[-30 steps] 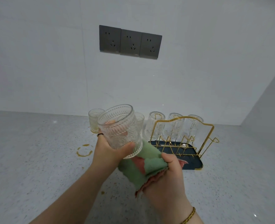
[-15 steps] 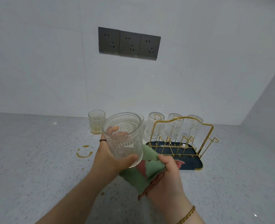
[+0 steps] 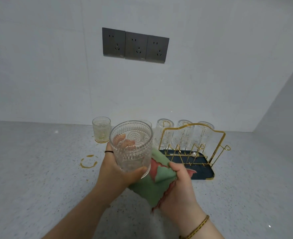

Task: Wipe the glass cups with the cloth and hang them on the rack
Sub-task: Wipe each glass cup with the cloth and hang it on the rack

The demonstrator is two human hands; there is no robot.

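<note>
Wiping is judged to be the step in hand. An embossed glass cup (image 3: 131,147) is held above the counter (image 3: 39,178), mouth up and tilted toward the camera, just left of the gold wire rack (image 3: 194,145). It is gripped by the left hand (image 3: 114,171), with the fingers curled behind the wall and the thumb laid across the near base. The green cloth (image 3: 152,185) is bunched in the right hand (image 3: 180,185), whose fingers are closed round it, and it is pressed against the cup's lower right side. It is recommended that the cup be turned against the cloth so that wall, base and then inside are covered. A firm grip is advised, as patterned glass may slip. Three cups (image 3: 165,133) are seen hung inverted on the rack. One yellow-tinged cup (image 3: 101,129) stands at the rear left.
</note>
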